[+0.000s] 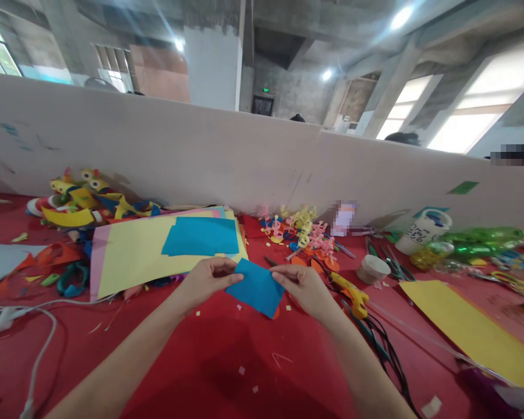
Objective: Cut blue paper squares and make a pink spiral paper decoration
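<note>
A small blue sheet of craft paper is held up over the red table, tilted, between both hands. My left hand pinches its upper left corner between thumb and fingers. On the opposite side, my right hand grips the upper right edge with thumb and fingertips. Just behind the left hand, larger blue sheets lie on a stack of yellow and pink sheets. A yellow glue gun rests to the right of my right hand, its black cable running toward the front.
Pink and yellow plastic flower pieces stand at the back, near a small white tub. Farther right are a white container, a green bottle and yellow sheets. Paper scraps and a white cable lie left. A white partition rises behind.
</note>
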Demonstrator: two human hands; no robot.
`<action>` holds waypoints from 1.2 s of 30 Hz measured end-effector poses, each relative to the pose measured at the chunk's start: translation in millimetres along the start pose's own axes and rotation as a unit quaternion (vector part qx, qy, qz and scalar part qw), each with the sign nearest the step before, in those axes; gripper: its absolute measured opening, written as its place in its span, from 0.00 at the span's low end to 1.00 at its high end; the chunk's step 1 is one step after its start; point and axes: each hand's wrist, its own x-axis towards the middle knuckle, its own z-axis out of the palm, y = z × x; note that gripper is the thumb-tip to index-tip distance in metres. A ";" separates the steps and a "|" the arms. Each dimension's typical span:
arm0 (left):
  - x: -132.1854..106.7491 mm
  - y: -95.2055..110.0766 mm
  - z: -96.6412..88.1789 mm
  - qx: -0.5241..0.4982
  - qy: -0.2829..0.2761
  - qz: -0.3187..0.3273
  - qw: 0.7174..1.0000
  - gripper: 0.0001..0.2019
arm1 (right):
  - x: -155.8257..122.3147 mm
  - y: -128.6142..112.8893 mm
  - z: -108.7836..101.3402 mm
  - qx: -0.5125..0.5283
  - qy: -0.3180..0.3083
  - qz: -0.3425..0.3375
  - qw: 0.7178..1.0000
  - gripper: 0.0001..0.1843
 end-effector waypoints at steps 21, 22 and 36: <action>-1.3 0.0 -5.2 0.084 -0.098 0.050 0.990 0.14 | 4.3 21.1 12.2 0.147 -0.132 0.178 0.964 0.23; -0.8 0.2 -6.3 0.102 -0.089 0.051 0.989 0.14 | 4.9 22.0 10.9 0.155 -0.124 0.179 0.964 0.23; -14.5 4.8 -7.9 -0.021 -0.295 0.004 0.955 0.35 | 14.5 30.9 0.2 -0.004 -0.030 0.003 1.000 0.18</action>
